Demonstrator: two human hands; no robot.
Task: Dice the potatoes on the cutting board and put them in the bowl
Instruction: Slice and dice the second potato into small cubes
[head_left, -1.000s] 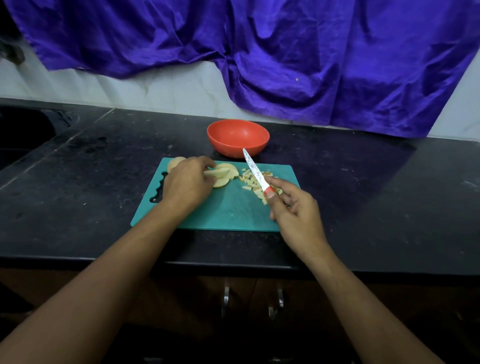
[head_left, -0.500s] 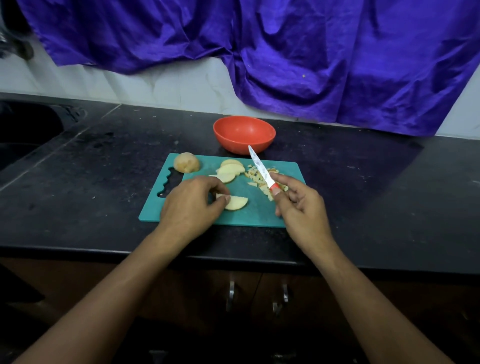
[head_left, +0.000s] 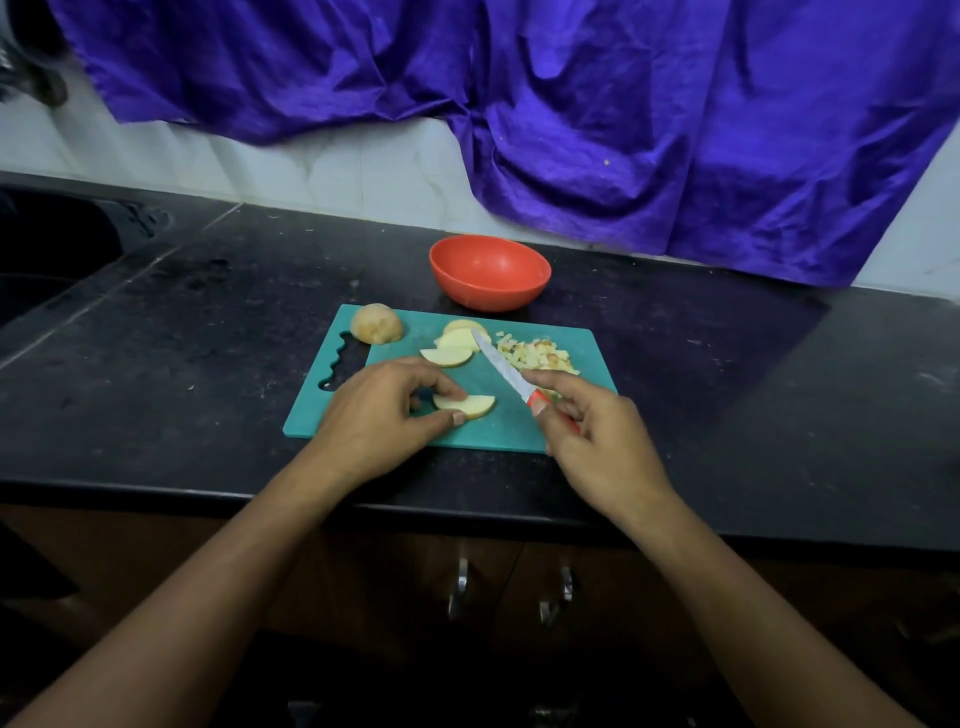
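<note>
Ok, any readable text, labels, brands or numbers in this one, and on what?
None readable.
The red-handled steel knife in the right hand has a speckled blade: pattern only, no lettering I can make out.
The teal plastic cutting board, the orange-red plastic bowl and the purple hanging cloth show no print.
</note>
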